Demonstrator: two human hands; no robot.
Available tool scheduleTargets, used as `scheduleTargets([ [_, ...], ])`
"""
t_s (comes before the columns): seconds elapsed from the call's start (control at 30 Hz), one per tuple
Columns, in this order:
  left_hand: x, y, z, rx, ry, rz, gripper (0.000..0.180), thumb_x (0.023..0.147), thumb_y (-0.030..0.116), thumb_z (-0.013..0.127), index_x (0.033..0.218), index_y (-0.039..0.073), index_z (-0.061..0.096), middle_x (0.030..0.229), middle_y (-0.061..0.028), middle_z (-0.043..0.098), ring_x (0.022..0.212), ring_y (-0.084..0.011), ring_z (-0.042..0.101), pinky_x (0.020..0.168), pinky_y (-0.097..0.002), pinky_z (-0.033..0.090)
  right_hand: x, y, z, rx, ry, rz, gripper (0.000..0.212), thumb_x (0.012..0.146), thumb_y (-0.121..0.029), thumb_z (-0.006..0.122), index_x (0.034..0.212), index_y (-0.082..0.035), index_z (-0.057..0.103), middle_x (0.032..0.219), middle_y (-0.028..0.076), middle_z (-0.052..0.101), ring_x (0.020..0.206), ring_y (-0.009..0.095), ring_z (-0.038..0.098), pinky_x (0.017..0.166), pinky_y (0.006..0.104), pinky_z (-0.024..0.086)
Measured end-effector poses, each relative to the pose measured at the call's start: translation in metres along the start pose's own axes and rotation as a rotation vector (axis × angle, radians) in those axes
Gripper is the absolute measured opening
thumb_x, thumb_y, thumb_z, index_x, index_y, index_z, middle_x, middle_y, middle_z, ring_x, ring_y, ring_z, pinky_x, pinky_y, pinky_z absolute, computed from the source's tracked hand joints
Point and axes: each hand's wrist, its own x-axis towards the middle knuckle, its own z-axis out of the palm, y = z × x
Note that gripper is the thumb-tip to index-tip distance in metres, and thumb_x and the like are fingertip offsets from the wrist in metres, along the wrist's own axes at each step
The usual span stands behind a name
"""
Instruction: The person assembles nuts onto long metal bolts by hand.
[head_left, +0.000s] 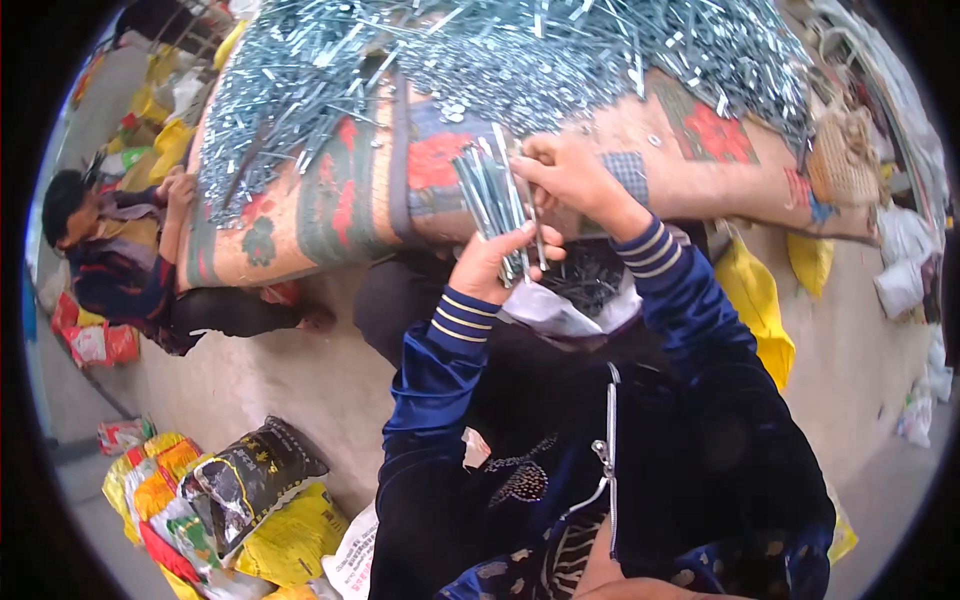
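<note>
In my left hand [488, 265] is an upright bundle of long, thin silvery metal rods [484, 195], the fingers wrapped around its lower end. My right hand [578, 180] is closed in a pinch beside the upper part of the bundle, with a metal rod at its fingertips. Just beyond both hands spreads a large heap of loose metal rods and small shiny pieces [500, 70] on a table covered with patterned cloth [330, 215]. Below my hands, a pale open bag [550, 312] at my lap holds more dark metal pieces.
Another person [120, 260] sits at the table's left end, hands at its edge. Full colourful sacks [250, 490] lie on the floor at lower left. A yellow bag [757, 315] hangs to the right of my arm. A woven basket [843, 158] stands at the table's right end.
</note>
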Motion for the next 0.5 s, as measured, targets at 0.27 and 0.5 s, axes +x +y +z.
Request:
scheduleTargets([
  [0.27, 0.009, -0.030, 0.035, 0.089, -0.122, -0.115, 0.030, 0.085, 0.015, 0.060, 0.108, -0.002, 0.051, 0.089, -0.0162, 0.064, 0.074, -0.0230, 0.066, 0.052, -0.0242, 0.051, -0.011, 0.010, -0.012, 0.421, 0.161, 0.065, 0.030, 0.087, -0.019, 0.063, 0.105, 0.001, 0.051, 0.087, 0.007, 0.061, 0.077, 0.012, 0.060, 0.064, 0.0225, 0.050],
  [0.5, 0.027, -0.050, 0.046, -0.124, -0.242, -0.201, 0.027, 0.087, 0.015, 0.058, 0.109, 0.002, 0.051, 0.089, -0.0126, 0.063, 0.081, -0.0244, 0.064, 0.069, -0.0370, 0.055, -0.011, 0.021, -0.019, 0.507, 0.253, -0.033, 0.025, 0.089, -0.024, 0.060, 0.098, -0.002, 0.054, 0.083, 0.008, 0.062, 0.069, 0.015, 0.063, 0.062, 0.0261, 0.053],
])
